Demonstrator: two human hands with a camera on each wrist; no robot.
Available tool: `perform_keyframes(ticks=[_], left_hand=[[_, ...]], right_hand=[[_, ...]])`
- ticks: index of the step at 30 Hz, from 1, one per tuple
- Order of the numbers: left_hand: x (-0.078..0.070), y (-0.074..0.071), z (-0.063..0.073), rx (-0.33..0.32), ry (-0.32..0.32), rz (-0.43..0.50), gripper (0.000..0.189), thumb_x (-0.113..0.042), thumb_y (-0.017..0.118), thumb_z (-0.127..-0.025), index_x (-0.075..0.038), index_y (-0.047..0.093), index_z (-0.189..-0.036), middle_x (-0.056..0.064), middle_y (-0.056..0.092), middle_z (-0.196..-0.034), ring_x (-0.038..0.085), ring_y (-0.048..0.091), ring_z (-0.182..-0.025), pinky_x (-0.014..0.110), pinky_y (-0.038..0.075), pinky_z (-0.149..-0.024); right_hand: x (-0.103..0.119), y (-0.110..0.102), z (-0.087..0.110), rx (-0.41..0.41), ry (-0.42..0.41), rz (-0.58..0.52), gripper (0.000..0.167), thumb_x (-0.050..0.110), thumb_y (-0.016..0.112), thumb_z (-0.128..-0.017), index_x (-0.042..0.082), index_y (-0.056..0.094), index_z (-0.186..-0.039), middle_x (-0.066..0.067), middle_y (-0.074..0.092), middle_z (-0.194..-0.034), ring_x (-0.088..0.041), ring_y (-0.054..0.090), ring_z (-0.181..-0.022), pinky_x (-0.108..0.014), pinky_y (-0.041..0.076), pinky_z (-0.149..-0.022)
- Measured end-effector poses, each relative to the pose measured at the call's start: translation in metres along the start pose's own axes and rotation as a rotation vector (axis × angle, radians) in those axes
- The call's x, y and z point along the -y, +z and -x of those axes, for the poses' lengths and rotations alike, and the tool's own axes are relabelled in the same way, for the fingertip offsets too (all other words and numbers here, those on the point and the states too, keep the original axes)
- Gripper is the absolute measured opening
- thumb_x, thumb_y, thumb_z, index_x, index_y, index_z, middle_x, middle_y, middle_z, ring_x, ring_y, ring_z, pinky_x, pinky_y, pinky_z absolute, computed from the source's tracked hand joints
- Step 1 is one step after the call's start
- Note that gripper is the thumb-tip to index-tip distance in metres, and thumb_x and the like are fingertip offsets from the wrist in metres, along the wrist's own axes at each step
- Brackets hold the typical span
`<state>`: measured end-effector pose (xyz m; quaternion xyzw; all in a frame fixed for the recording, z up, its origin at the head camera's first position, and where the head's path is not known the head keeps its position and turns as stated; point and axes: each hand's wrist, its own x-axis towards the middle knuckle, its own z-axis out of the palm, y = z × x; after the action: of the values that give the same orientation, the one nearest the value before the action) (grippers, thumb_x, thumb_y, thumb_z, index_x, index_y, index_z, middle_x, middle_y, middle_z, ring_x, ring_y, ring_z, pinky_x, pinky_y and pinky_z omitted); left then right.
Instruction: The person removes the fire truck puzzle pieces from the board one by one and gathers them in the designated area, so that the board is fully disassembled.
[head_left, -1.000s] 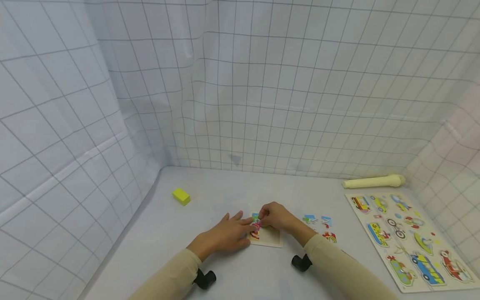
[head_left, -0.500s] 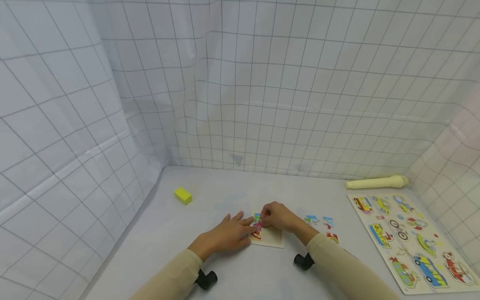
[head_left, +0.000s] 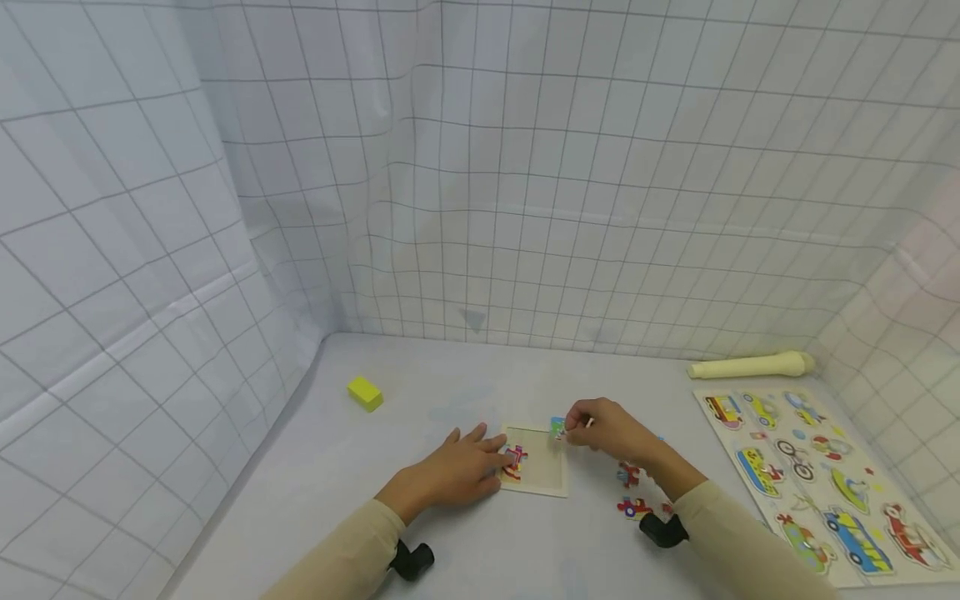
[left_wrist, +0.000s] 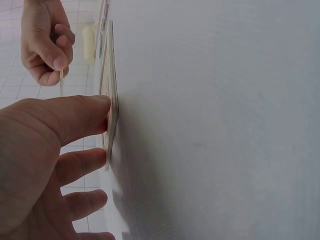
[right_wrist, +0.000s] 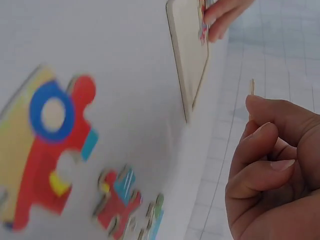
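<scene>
A small wooden puzzle tray (head_left: 543,468) lies mid-table. Puzzle pieces (head_left: 515,461) with pink and red print sit along its left side, partly under the left fingers. My left hand (head_left: 459,469) rests at that side with fingers spread, its thumb on the tray's edge (left_wrist: 111,90). Just beyond the tray's right rim, my right hand (head_left: 609,429) pinches a blue-and-green jigsaw piece (head_left: 558,427) between thumb and forefinger. Seen edge-on in the right wrist view, the held piece (right_wrist: 252,87) is thin. Below the right forearm lie several loose pieces (head_left: 633,507), some partly hidden.
To the right is a large board (head_left: 813,492) of vehicle pictures. A pale yellow stick with a bulbous end (head_left: 752,365) lies behind it. A yellow block (head_left: 364,393) sits at the back left. Grid-patterned curtains (head_left: 525,208) enclose the table.
The right hand has lifted the blue-and-green jigsaw piece off the tray's upper left and carried it right, past the rim. My left hand has stayed in place.
</scene>
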<state>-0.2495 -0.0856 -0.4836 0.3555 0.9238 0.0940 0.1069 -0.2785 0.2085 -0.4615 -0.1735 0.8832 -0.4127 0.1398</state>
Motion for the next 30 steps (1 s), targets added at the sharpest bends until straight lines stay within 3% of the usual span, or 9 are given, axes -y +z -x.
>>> perform_keyframes(ticks=[7, 16, 26, 30], left_hand=[[-0.001, -0.002, 0.004, -0.013, 0.002, 0.002, 0.041, -0.032, 0.057, -0.104, -0.029, 0.06, -0.144, 0.004, 0.045, -0.158, 0.042, 0.032, -0.149, 0.069, 0.029, -0.113], [-0.001, -0.001, 0.001, -0.01, 0.006, 0.007, 0.04, -0.033, 0.057, -0.104, -0.03, 0.06, -0.144, 0.003, 0.045, -0.159, 0.041, 0.032, -0.15, 0.069, 0.029, -0.113], [-0.002, -0.004, 0.001, -0.004, 0.002, 0.01, 0.04, -0.031, 0.058, -0.103, -0.03, 0.061, -0.143, 0.003, 0.046, -0.158, 0.041, 0.032, -0.15, 0.068, 0.028, -0.114], [0.0, -0.004, 0.002, -0.007, 0.001, 0.053, 0.04, -0.031, 0.057, -0.104, -0.028, 0.061, -0.143, 0.004, 0.045, -0.158, 0.041, 0.032, -0.15, 0.068, 0.027, -0.114]], right_hand=[[-0.025, -0.028, 0.022, -0.028, -0.005, 0.029, 0.007, 0.013, 0.069, -0.095, 0.007, 0.065, -0.096, -0.004, 0.06, -0.084, -0.017, 0.054, -0.07, -0.028, 0.048, -0.06], [-0.044, -0.017, 0.009, -0.063, 0.096, 0.08, 0.005, 0.008, 0.072, -0.09, 0.01, 0.067, -0.09, -0.001, 0.06, -0.081, -0.017, 0.053, -0.075, -0.03, 0.046, -0.062], [-0.037, -0.011, 0.006, -0.061, 0.111, 0.155, 0.008, 0.003, 0.072, -0.088, 0.009, 0.067, -0.088, 0.0, 0.06, -0.078, -0.015, 0.054, -0.071, -0.029, 0.045, -0.06], [-0.028, -0.009, 0.002, -0.069, 0.096, 0.119, 0.007, 0.006, 0.072, -0.088, 0.01, 0.068, -0.089, 0.0, 0.061, -0.079, -0.015, 0.054, -0.072, -0.03, 0.045, -0.061]])
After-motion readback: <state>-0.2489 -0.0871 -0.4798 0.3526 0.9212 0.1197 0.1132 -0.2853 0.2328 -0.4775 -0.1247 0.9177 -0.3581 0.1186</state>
